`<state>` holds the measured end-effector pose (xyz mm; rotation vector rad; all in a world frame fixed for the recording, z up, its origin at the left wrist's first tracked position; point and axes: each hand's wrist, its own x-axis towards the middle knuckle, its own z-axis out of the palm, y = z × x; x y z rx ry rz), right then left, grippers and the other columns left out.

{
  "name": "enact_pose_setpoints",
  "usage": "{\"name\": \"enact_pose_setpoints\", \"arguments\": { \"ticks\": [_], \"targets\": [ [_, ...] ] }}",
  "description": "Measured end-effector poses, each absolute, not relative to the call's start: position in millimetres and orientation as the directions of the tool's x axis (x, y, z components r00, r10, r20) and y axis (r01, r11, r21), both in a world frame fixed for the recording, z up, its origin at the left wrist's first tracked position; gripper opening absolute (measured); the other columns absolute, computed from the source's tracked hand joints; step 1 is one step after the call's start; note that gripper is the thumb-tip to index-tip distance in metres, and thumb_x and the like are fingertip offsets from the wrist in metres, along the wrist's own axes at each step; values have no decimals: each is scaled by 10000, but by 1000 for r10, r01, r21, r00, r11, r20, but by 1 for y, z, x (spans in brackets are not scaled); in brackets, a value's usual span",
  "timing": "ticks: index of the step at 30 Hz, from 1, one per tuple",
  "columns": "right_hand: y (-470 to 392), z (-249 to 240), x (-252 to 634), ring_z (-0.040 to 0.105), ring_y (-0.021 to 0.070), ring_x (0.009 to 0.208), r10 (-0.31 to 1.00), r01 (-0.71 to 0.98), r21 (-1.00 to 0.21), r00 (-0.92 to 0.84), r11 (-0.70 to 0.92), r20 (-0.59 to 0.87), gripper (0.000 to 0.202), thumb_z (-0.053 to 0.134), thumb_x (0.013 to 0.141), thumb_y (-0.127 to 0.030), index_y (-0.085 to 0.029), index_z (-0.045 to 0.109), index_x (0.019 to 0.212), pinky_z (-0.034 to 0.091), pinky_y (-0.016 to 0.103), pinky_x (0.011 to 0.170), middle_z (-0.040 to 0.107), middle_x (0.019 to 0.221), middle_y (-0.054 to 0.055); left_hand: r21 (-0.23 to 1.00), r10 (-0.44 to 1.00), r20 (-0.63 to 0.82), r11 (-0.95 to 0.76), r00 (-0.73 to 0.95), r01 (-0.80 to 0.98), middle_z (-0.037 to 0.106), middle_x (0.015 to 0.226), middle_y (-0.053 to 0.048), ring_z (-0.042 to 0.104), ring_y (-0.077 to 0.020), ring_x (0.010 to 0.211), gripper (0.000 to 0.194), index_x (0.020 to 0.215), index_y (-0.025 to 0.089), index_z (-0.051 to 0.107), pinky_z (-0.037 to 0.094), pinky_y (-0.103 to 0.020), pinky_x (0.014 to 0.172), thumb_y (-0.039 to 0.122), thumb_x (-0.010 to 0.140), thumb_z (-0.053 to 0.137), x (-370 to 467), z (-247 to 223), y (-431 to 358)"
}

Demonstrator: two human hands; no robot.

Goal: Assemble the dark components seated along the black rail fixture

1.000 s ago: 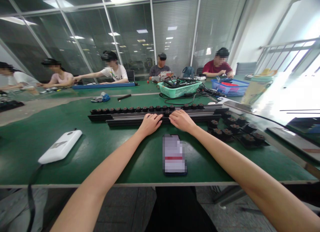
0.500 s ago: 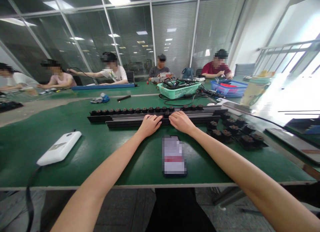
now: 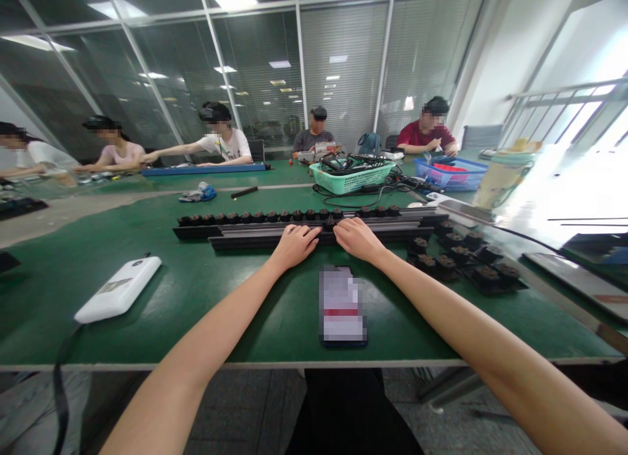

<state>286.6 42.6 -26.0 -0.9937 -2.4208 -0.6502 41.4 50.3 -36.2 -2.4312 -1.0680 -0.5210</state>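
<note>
Long black rails [image 3: 255,244] lie side by side across the green table, and a row of small black round parts [image 3: 271,216] stands along the farther one. My left hand [image 3: 296,243] is closed over the near rail, fingers bent, with its index finger by a small black part [image 3: 330,225] between the hands. My right hand [image 3: 358,238] is closed over the same rail just to the right, its fingertips beside that part. Whether the fingertips pinch the part is hidden. Several loose black parts [image 3: 460,253] stand to the right of the rails.
A phone [image 3: 343,311] lies in front of me, and a white device with a strap [image 3: 120,290] at left. Beyond the rails are a green basket of cables [image 3: 350,178], a blue basket [image 3: 449,175] and a bunched blue-grey cloth [image 3: 199,193]. Several people sit opposite.
My hands stay almost in place on the rail. Across the table, the person in white has lowered an outstretched arm. A dark object edge now shows at far left.
</note>
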Motion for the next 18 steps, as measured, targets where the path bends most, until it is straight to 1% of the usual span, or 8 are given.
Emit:
{"name": "enact_pose_setpoints", "arguments": {
  "ticks": [8,14,18],
  "targets": [
    [44,-26,285,541,257,960,539,744,233,-629,626,560,301,386,1042,-208,-171,676,971,335,376,873,678,967,122,-234,599,497,-604,628,761,687,1126,-93,631,-224,1062,420,1413,244,560,376,-414,998,364,1067,353,40,-37,50],
    [46,-28,286,548,254,976,545,747,205,-618,633,567,313,373,1052,-219,-167,679,1014,339,371,874,685,994,123,-220,605,496,-607,623,764,688,1125,-92,631,-224,1057,426,1414,234,562,377,-411,998,360,1067,350,42,-35,48],
    [46,-27,286,555,249,986,557,748,182,-612,639,561,315,372,1058,-225,-159,678,1085,344,363,864,694,1024,120,-222,610,486,-607,626,763,690,1128,-92,630,-227,1063,428,1410,225,568,376,-411,999,360,1068,346,42,-35,48]
  ]
}}
